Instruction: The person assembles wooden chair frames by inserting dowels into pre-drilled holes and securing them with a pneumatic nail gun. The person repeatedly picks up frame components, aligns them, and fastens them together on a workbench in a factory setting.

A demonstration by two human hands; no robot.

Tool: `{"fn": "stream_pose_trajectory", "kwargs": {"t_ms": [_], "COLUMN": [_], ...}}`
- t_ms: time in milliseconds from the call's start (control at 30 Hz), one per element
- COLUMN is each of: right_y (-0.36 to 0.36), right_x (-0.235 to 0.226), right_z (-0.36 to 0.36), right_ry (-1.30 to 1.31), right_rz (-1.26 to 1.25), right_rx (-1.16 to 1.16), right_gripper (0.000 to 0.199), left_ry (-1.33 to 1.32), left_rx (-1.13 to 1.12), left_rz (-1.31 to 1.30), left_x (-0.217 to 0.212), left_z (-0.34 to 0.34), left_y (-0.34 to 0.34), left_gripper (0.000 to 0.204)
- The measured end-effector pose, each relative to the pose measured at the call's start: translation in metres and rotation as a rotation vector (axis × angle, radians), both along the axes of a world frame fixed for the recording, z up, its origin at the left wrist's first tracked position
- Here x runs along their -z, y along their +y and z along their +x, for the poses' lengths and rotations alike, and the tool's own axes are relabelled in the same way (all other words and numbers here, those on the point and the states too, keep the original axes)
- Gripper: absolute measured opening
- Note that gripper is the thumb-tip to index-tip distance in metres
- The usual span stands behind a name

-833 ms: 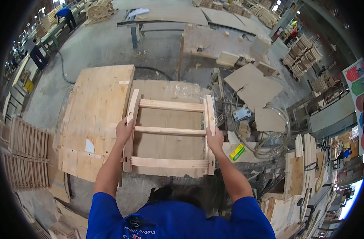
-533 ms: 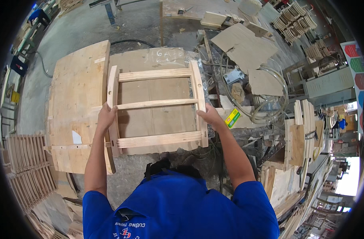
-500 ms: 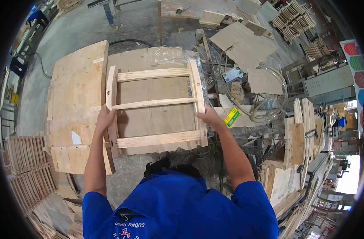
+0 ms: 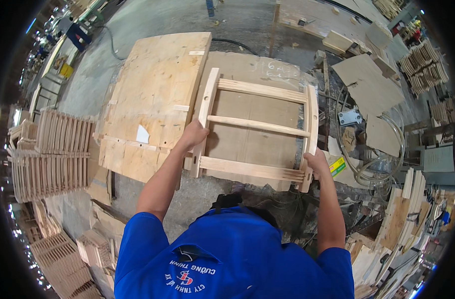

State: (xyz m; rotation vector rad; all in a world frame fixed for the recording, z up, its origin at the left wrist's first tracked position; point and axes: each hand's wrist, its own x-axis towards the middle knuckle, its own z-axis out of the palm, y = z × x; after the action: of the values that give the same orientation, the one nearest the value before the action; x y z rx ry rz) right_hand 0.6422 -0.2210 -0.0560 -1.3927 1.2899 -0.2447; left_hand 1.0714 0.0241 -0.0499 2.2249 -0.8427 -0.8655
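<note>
A pale wooden frame [image 4: 260,126], made of two side posts joined by three cross rails, lies level in front of me over a work surface covered in cardboard [image 4: 232,61]. My left hand [image 4: 194,133] is closed around its left post, just below the middle rail. On the other side, my right hand [image 4: 315,162] grips the right post near the lower rail. Holes show in both posts. Whether the frame rests on the cardboard or hangs slightly above it, I cannot tell.
Left of the frame lies a large plywood panel [image 4: 152,84] with a white scrap [image 4: 143,134] on it. Stacked slatted wooden parts [image 4: 50,174] stand farther left. To the right are a coiled clear hose [image 4: 399,149], a yellow-green box [image 4: 337,166] and torn cardboard [image 4: 369,82].
The view has swung left, so the whole scene sits farther right. The frame has turned slightly clockwise, its right side now nearer to me. Both hands still hold the posts.
</note>
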Motion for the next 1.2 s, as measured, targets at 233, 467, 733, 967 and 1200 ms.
{"fn": "stream_pose_trajectory", "kwargs": {"t_ms": [233,467,733,967,1200], "right_y": [0.003,0.005,-0.009,0.029,0.125], "right_x": [0.002,0.002,-0.01,-0.007,-0.024], "right_z": [0.004,0.009,-0.011,0.025,-0.068], "right_ry": [0.019,0.039,0.237,0.173,0.22], "right_rz": [0.057,-0.057,-0.219,-0.148,-0.665], "right_rx": [-0.034,-0.096,-0.132,-0.052,0.346], "right_gripper": [0.047,0.05,0.059,0.058,0.041], "left_ry": [-0.027,-0.058,-0.053,-0.134,-0.577], "left_rx": [-0.031,-0.034,0.0,0.035,0.093], "left_rz": [0.173,0.119,0.027,0.13,-0.208], "left_x": [-0.008,-0.011,-0.028,-0.055,-0.07], "left_z": [0.004,-0.001,-0.02,-0.011,-0.07], "left_y": [0.007,0.012,-0.007,0.033,-0.003], "left_gripper": [0.056,0.045,0.046,0.05,0.056]}}
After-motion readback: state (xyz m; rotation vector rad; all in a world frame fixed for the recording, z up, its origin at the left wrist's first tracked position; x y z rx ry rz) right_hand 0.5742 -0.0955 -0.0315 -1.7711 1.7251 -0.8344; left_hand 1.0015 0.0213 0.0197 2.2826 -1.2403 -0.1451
